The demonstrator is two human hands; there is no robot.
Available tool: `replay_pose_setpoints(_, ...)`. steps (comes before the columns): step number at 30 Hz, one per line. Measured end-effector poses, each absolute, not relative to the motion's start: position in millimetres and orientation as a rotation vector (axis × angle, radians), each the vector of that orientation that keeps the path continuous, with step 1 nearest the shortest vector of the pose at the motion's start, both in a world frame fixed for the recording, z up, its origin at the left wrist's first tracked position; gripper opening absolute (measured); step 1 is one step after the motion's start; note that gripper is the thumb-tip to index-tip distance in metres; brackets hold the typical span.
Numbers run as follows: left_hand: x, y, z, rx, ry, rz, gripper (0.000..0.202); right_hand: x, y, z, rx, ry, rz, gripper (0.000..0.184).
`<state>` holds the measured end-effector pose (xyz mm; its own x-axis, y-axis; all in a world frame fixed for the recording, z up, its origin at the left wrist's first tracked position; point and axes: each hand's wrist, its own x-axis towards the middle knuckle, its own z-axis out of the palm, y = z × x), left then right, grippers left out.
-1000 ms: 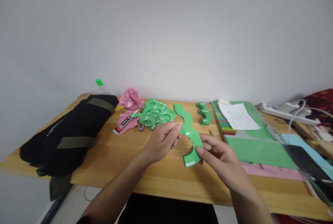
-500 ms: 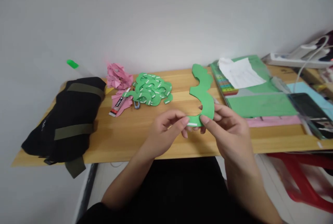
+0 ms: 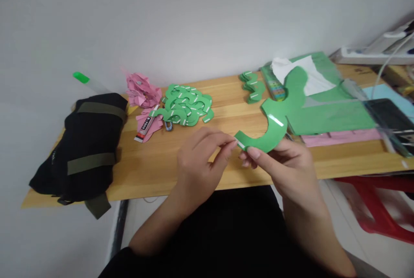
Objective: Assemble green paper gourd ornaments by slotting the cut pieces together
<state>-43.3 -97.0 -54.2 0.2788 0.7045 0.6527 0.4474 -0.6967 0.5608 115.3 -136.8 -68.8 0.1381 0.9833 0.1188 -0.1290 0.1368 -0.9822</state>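
Note:
My right hand (image 3: pixel 287 166) grips a green wavy cut-out strip (image 3: pixel 274 133) near its lower end, thumb on top and fingers beneath. White strips lie on its face; one white strip (image 3: pixel 241 143) is at the near left end. Closed in a pinch, my left hand (image 3: pixel 205 161) has thumb and forefinger at that end, on the edge of the white strip. How much of the strip it holds is hidden. To the left lies a pile of similar green cut-outs (image 3: pixel 186 104) with white strips, and a small stack of green cut-outs (image 3: pixel 254 88) lies behind.
A black bag (image 3: pixel 89 148) lies at the left of the wooden table (image 3: pixel 142 174). Beside the pile are crumpled pink paper (image 3: pixel 142 90), a glue tube (image 3: pixel 146 127) and a small blue clip (image 3: pixel 168 126). Green sheets (image 3: pixel 333 118), white paper (image 3: pixel 318 75) and a phone (image 3: pixel 388 118) occupy the right.
The green strip has been tilted up and toward the right, uncovering the small stack behind it. My left fingers have shifted from holding its end to pinching at the white strip's edge.

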Motion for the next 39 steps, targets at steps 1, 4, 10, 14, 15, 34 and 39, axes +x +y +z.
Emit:
replay_pose_setpoints(1, -44, -98, -53, 2.338, 1.028, 1.394, 0.008, 115, -138, -69, -1.085, -1.086, 1.032, 0.006)
replay_pose_setpoints(4, -45, -100, -51, 2.391, 0.980, 1.378, 0.009, 113, -143, -68, -1.129, -1.146, 0.925, 0.010)
replay_pose_setpoints(10, -44, -101, -50, 2.411, 0.954, 1.399, 0.009, 112, -152, -64, -1.200, -1.275, 0.758, 0.015)
replay_pose_setpoints(14, -44, -101, -49, 2.319, 0.913, 1.378, 0.009, 112, -155, -62, -1.215, -1.377, 0.635, 0.020)
replay_pose_setpoints(15, -44, -101, -49, 2.289, 0.913, 1.369, 0.009, 113, -155, -62, -1.219, -1.396, 0.609, 0.019)
replay_pose_setpoints(34, -45, -100, -48, 2.222, 0.867, 1.308, 0.010, 116, -157, -63, -1.232, -1.387, 0.598, 0.023)
replay_pose_setpoints(39, -45, -99, -49, 2.214, 0.852, 1.259, 0.013, 117, -157, -65, -1.232, -1.370, 0.637, 0.022)
